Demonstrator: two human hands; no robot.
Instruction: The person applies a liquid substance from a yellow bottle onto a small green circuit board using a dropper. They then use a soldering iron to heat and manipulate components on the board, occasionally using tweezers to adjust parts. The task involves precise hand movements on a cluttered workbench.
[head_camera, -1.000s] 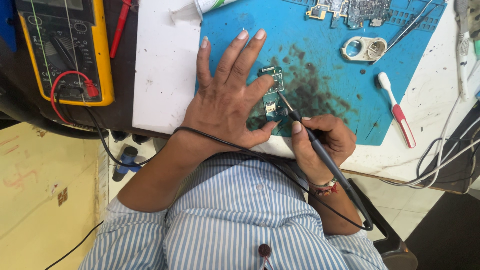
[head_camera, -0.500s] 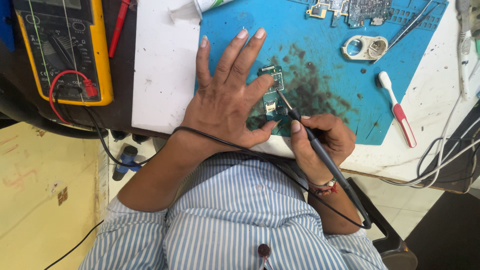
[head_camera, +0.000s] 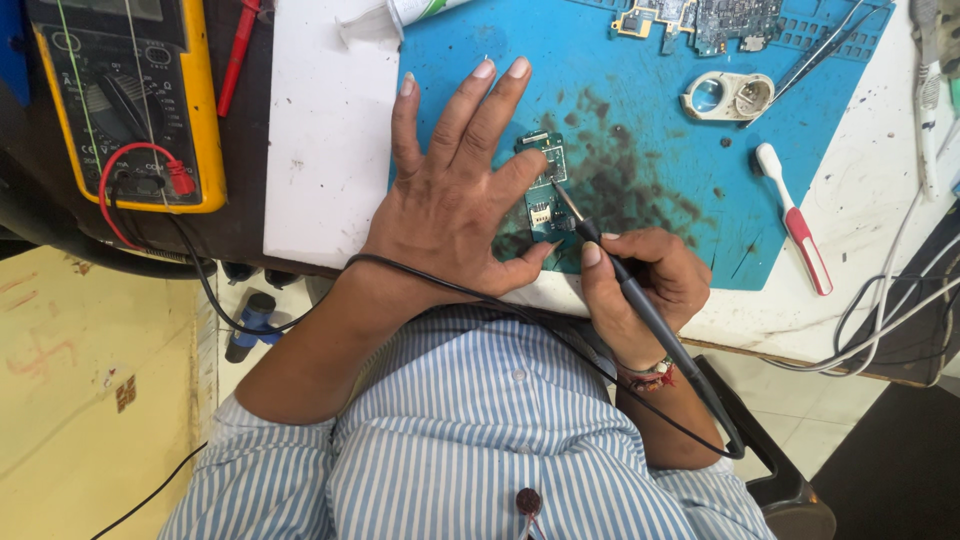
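Green board is lying on the blue mat, pinned under the flat, spread left hand. Right hand is gripping the probe, tip touching the board; a slip could be bridging neighbouring contacts, or the cable crossing the wrist could be snagging.

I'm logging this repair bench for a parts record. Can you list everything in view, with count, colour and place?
circuit board: one, green, on the mat under the left fingers
soldering iron: one, black, tip on the board
blue mat: one, stained dark, on the white bench
multimeter: one, yellow and black, far left
red probe: one, beside the multimeter
larger board: one, mat's top edge
white ring part: one, upper mat
tweezers: one, metal, upper right
brush: one, white and red, right
left hand: flat, pinning the board
right hand: grips the iron
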